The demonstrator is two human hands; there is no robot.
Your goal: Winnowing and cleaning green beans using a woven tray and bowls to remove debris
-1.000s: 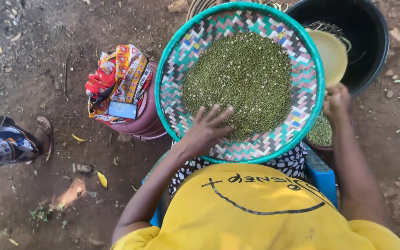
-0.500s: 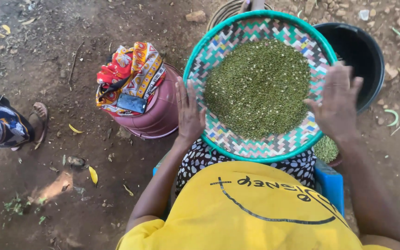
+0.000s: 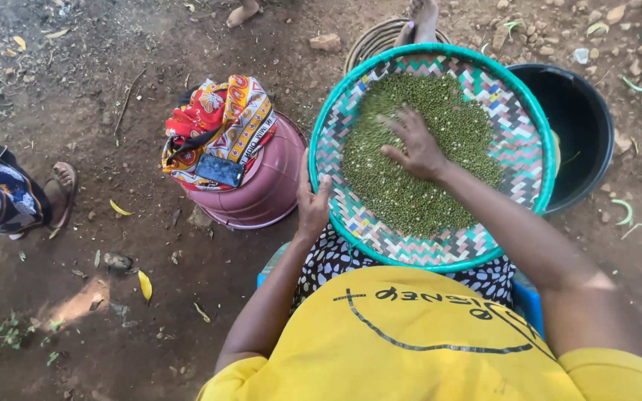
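My left hand (image 3: 312,204) grips rim of woven tray (image 3: 518,111), centre-right of frame; right hand (image 3: 416,145) flat, fingers spread on green grains (image 3: 410,189). Pink bucket (image 3: 261,189) just left.

The woven tray (image 3: 510,119) looks like glossy plastic strips; the green grains (image 3: 410,186) are matt. The pink bucket (image 3: 265,193) is smooth plastic, topped with patterned cloth (image 3: 221,122). The ground (image 3: 76,89) is rough dirt.

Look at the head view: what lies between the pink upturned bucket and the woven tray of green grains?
The left hand, gripping the woven tray's rim beside the pink bucket; above it, bare dirt.
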